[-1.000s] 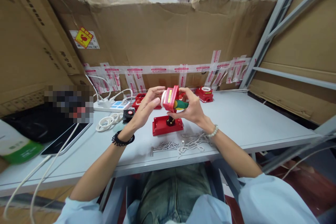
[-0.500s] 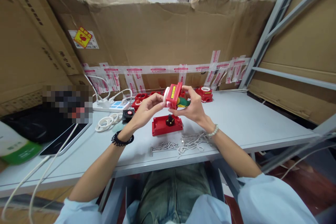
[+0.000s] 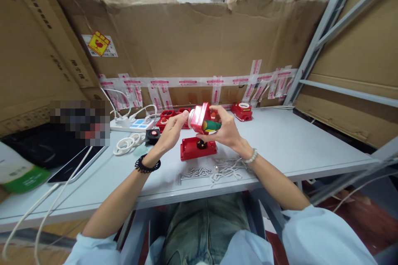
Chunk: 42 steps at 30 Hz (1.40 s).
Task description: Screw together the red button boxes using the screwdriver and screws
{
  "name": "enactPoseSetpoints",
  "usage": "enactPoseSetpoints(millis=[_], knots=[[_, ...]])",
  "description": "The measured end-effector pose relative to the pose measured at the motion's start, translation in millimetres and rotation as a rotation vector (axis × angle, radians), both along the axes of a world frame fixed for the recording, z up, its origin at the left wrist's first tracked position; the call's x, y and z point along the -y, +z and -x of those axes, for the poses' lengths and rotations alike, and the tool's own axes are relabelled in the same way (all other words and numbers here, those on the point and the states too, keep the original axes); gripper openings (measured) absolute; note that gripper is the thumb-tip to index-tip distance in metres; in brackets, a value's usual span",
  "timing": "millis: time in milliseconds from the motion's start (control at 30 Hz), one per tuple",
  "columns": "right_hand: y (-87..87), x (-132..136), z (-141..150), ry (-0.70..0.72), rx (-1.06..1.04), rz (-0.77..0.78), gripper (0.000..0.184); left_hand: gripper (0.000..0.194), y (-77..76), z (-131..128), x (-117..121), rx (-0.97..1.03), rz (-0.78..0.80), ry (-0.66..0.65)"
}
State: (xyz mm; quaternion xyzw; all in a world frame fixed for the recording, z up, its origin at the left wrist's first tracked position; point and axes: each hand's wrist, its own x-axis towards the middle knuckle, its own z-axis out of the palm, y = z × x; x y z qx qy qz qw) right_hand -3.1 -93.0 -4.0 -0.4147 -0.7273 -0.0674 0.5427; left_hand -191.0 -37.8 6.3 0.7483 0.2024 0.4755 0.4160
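Note:
Above the table I hold up a red plastic box [image 3: 200, 116] with a round white ring [image 3: 190, 117] on its left face. The fingers of my left hand [image 3: 173, 131] are closed at that ring. My right hand [image 3: 226, 131] grips the box from the right. A green and yellow handle [image 3: 212, 126], like a screwdriver's, also lies in it; its tip is hidden. Below, an open red case half [image 3: 189, 149] rests on the table, with a black knob-like part [image 3: 202, 144] inside, partly covered by my right hand.
Several loose screws [image 3: 196, 172] and white cords [image 3: 228, 170] lie near the front edge. Another red box [image 3: 241, 112] stands at the back right. On the left are white rings [image 3: 124, 145], a black part [image 3: 152, 136], a power strip [image 3: 141, 124] and a tablet [image 3: 76, 165]. Cardboard [image 3: 192, 41] walls the back.
The red box has turned and come slightly down and left; its yellow label no longer shows. My left fingers have shifted and drawn closer together at the white ring.

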Motion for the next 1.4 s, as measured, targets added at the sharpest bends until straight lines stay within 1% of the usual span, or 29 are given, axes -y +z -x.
enactPoseSetpoints(millis=[100,200,267,367,433,533,600,700,800,900,1000,1100,1200,1267,1400], knots=[[3.7,1,-4,-0.025,-0.038,0.003,0.07,0.041,-0.8,4,-2,-0.034,-0.026,-0.082],[5.3,0,-6,-0.028,-0.073,-0.019,0.071,0.028,3.7,7,3,-0.055,-0.054,-0.112],[4.9,0,-6,-0.027,-0.074,-0.026,0.071,0.026,7.0,7,7,-0.028,-0.043,-0.103],[2.7,-1,-5,-0.02,-0.048,-0.016,0.072,0.028,8.8,6,8,0.031,0.02,-0.087],[0.9,-2,-4,-0.01,-0.018,-0.013,0.072,0.031,7.7,5,5,0.082,0.06,-0.061],[-1.0,-2,-3,0.0,0.03,-0.011,0.074,0.035,5.6,5,-1,0.17,0.073,0.024],[-0.9,-1,-3,0.001,0.039,-0.021,0.074,0.035,5.7,5,-4,0.193,0.032,0.092],[1.0,-1,-8,-0.014,0.011,-0.052,0.069,0.033,8.0,13,-6,0.143,-0.103,0.206],[3.1,-2,-14,-0.048,-0.048,-0.05,0.066,0.032,8.3,41,-7,-0.035,-0.264,0.35],[4.2,-4,-15,-0.077,-0.061,-0.042,0.067,0.03,2.6,89,-11,-0.302,-0.393,0.461],[4.9,-4,-13,-0.059,-0.038,-0.056,0.065,0.03,-7.7,141,-16,-0.473,-0.422,0.56],[5.4,-3,-11,-0.032,-0.025,-0.066,0.063,0.028,-17.9,180,-22,-0.522,-0.41,0.645],[5.2,-3,-11,-0.036,-0.017,-0.052,0.062,0.022,-25.8,198,-27,-0.562,-0.403,0.709],[4.6,-3,-12,-0.044,-0.009,-0.037,0.062,0.018,-31.1,203,-31,-0.616,-0.414,0.732],[3.3,-3,-13,-0.04,0.006,-0.023,0.063,0.017,-45.3,205,-38,-0.707,-0.438,0.717]])
